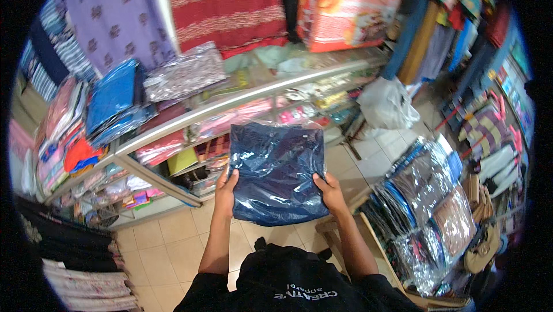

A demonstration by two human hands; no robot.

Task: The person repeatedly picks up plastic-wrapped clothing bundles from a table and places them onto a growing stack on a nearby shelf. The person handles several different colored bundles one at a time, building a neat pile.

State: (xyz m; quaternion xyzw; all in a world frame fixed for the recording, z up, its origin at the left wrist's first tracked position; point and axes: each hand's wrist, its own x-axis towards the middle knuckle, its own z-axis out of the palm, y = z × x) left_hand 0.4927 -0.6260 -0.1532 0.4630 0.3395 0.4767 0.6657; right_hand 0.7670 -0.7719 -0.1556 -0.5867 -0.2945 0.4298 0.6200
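Observation:
A folded navy-blue garment in a clear plastic bag is held level in front of my body. My left hand grips its left edge, thumb on top of the plastic. On the opposite edge my right hand holds on in the same way. The fingers of both hands are partly hidden beneath the package. Beyond the package stands a glass display case, its shelves filled with folded goods. To my right, stacks of plastic-wrapped folded clothes lie on a low wooden table.
Blue bagged garments and a patterned bagged cloth lie on the case top. An orange zip package stands behind. A white plastic bag sits near hanging clothes at right. Folded fabrics lie lower left, beside the tiled floor.

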